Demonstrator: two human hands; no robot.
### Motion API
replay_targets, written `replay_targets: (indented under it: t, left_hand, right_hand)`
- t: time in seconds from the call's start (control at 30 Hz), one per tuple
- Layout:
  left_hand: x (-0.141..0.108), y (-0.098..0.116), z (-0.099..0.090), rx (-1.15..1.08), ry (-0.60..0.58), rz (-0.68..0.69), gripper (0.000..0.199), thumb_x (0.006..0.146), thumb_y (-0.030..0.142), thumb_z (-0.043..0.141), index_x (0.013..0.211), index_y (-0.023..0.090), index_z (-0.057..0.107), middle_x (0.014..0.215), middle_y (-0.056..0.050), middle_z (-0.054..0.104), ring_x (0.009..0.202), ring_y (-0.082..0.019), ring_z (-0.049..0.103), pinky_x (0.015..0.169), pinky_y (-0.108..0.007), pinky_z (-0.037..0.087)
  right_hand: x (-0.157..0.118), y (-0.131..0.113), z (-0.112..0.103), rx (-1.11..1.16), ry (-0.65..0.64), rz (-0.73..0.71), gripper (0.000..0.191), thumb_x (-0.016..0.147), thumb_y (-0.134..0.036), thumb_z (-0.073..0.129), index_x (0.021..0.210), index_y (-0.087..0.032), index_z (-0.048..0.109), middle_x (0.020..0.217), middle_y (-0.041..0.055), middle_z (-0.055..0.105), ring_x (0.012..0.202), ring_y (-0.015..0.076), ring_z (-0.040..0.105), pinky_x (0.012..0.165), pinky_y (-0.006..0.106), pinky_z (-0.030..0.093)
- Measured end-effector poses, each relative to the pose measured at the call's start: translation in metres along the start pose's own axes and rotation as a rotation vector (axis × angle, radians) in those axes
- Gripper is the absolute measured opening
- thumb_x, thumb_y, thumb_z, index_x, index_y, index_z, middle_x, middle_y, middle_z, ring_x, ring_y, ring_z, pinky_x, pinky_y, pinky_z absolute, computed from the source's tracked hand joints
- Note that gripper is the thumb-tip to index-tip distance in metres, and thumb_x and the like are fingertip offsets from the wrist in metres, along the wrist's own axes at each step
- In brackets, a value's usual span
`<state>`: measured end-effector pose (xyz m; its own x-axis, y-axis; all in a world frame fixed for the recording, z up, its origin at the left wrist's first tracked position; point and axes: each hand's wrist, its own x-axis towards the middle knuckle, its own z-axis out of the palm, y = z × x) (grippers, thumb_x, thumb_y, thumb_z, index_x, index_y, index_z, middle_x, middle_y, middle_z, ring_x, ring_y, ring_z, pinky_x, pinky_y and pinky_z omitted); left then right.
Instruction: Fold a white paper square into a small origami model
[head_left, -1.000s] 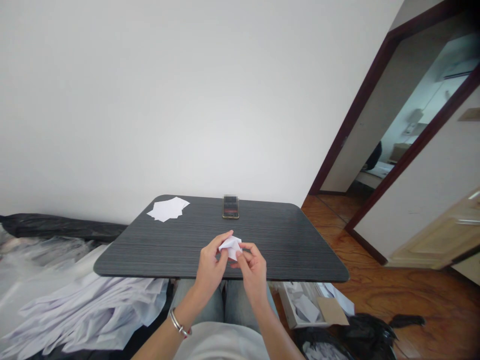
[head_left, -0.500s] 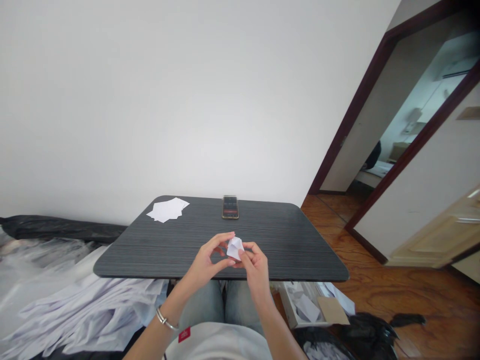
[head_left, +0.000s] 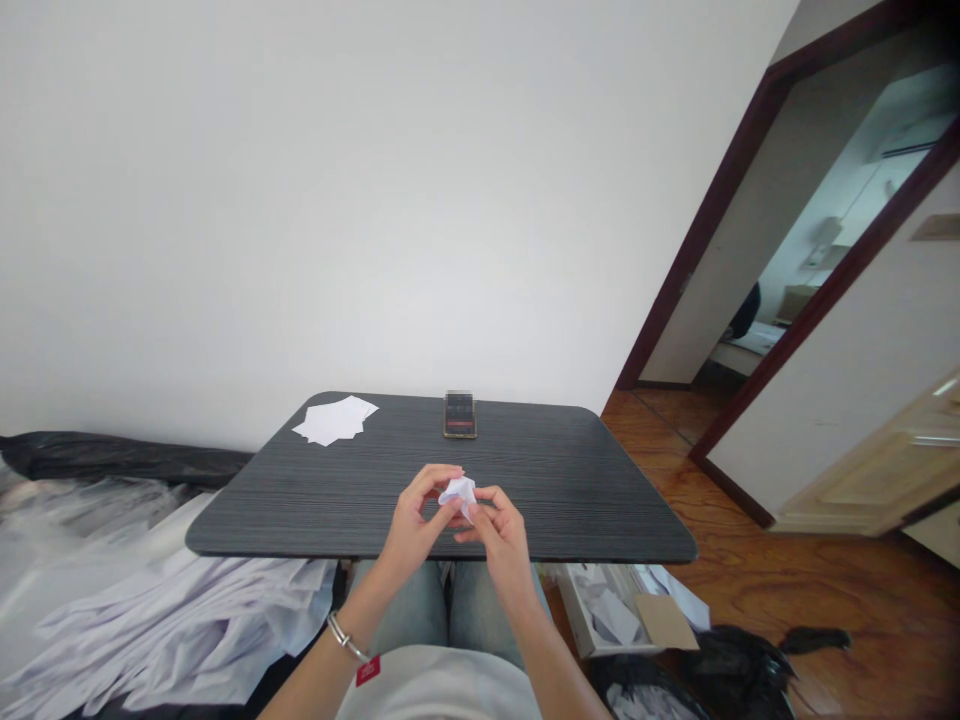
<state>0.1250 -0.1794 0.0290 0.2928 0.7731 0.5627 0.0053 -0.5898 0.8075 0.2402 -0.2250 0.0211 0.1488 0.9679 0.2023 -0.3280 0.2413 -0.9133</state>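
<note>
Everything here is placed by the dark worktop (head_left: 570, 470), which has rounded corners and a fine streaked grain. Over its near part, roughly midway between its left and right ends, is a small piece of folded white paper (head_left: 459, 490), grasped by both hands at once. The left hand (head_left: 414, 510) has the paper between thumb and fingers on its left side; the right hand (head_left: 501, 535) pinches its lower right side, thumb forward and fingers curled. (Whether either hand touches the surface below, I cannot tell.) A silver-coloured bracelet (head_left: 346, 636) circles the left wrist, nearer the wearer than the worktop's front edge.

At the worktop's far left corner lies a loose, overlapping stack of white sheets (head_left: 335, 420). Near the middle of its far edge is a phone (head_left: 460, 415) (its screen too blurred to read).

Left of the worktop and lower down, there is a heap of crumpled white material (head_left: 202, 630), with clear plastic (head_left: 97, 520) beyond it. Below the worktop's near right corner, an open box (head_left: 592, 630) holds white paper pieces, and a black plastic bag (head_left: 739, 665) sits farther right on the wooden floor (head_left: 832, 590).
</note>
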Motion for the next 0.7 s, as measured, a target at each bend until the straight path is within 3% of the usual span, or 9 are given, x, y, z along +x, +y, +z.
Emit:
replay_targets:
  t: [0.27,0.47,0.7]
  left_hand:
    - [0.0025,-0.0005,0.0047,0.078,0.133,0.009,0.018,0.075,0.022,0.055,0.091,0.016,0.059,0.095,-0.007,0.06,0.091,-0.019,0.055,0.081,-0.032,0.042]
    - [0.0009,-0.0028,0.0056,0.114,0.126,-0.024,0.023,0.074,0.019,0.055,0.097,0.017,0.058,0.099,-0.007,0.059,0.087,-0.018,0.056,0.077,-0.029,0.044]
    - [0.0032,0.0038,0.0105,-0.04,0.116,-0.163,0.034,0.071,0.013,0.054,0.105,0.014,0.052,0.09,-0.006,0.062,0.067,-0.012,0.055,0.062,-0.023,0.046]
  right_hand:
    - [0.0015,0.0064,-0.0026,0.014,-0.067,0.014,0.028,0.072,-0.028,0.062,0.093,-0.017,0.048,0.077,0.0025,0.069,0.07,0.0164,0.065,0.053,0.023,0.052]
    - [0.0029,0.0068,-0.0018,-0.006,-0.033,-0.008,0.025,0.075,-0.03,0.058,0.093,-0.016,0.048,0.073,0.0032,0.068,0.067,0.0163,0.065,0.052,0.023,0.052]
    - [0.0039,0.0077,-0.0024,0.043,-0.023,0.037,0.027,0.073,-0.031,0.06,0.09,-0.018,0.043,0.067,0.0011,0.067,0.062,0.0163,0.065,0.047,0.022,0.051]
